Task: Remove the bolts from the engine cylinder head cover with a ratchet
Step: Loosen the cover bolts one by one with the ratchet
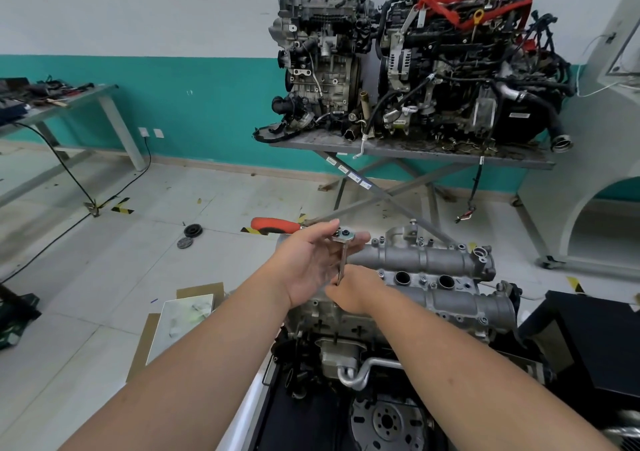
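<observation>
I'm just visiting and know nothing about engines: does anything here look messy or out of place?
Yes. Two round black parts lie loose on the floor, and flattened cardboard lies beside the engine. The cylinder head cover itself looks undamaged.

A wall (pixel 173 69), white above and teal below, is running across the far side. Pale floor tiles (pixel 104 260) are showing hazard tape marks (pixel 122 206). A metal bench (pixel 86 99) is standing far left; a scissor-legged table (pixel 415 152) is bearing two engines (pixel 398 66) far right.
</observation>
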Tool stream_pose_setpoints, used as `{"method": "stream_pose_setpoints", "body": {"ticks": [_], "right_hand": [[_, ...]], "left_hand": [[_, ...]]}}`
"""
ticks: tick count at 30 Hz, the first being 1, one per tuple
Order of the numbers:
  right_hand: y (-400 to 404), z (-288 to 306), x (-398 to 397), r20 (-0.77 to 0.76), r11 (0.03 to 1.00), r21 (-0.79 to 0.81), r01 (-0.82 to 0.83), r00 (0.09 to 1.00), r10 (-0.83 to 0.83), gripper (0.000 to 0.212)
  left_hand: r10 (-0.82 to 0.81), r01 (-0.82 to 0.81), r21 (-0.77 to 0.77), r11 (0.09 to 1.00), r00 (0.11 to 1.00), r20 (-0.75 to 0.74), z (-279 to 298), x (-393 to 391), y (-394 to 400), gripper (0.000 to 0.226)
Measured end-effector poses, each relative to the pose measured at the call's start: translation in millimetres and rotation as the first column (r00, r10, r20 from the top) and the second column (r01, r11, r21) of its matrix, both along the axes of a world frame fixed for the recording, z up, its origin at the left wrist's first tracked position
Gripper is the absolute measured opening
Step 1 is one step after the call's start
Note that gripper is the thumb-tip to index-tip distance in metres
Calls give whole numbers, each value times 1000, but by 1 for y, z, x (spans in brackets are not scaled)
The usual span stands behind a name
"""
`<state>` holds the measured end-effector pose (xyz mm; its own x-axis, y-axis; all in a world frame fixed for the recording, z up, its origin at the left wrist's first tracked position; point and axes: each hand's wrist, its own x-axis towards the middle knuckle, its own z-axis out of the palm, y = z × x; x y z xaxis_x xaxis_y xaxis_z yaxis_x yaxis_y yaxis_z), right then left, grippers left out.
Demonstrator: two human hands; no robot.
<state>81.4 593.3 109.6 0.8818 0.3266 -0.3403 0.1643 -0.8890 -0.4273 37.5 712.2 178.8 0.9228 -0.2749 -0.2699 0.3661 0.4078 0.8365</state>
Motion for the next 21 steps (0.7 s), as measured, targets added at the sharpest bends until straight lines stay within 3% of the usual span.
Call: {"method": "stream_pose_setpoints", "body": {"ticks": [3,7,13,16,19,21], "right_hand": [[0,0,-2,-1,1000,-12,6,1000,-6,11],[1,1,-4,-12,1000,11,10,1000,-10,12],[-1,0,-8,38,999,0,-54,998,54,21],[0,-3,-7,88,995,-44,-90,992,94,23],[2,-5,-8,111,989,-72,-128,985,136,24],[2,-3,-9,120,988,-79,-135,982,143,29]], "left_hand": [[66,-63,60,996,997,-47,5,6,-5,18],[96,-78,205,976,992,-81,15,12,-9,19],[134,-91,333,939,985,-110,20,17,-12,48],[88,-45,362,931,991,-101,22,19,-9,47],[-38,49,537,842,999,-31,27,21,-6,31],[-146,107,707,699,989,-5,34,24,-5,28]]}}
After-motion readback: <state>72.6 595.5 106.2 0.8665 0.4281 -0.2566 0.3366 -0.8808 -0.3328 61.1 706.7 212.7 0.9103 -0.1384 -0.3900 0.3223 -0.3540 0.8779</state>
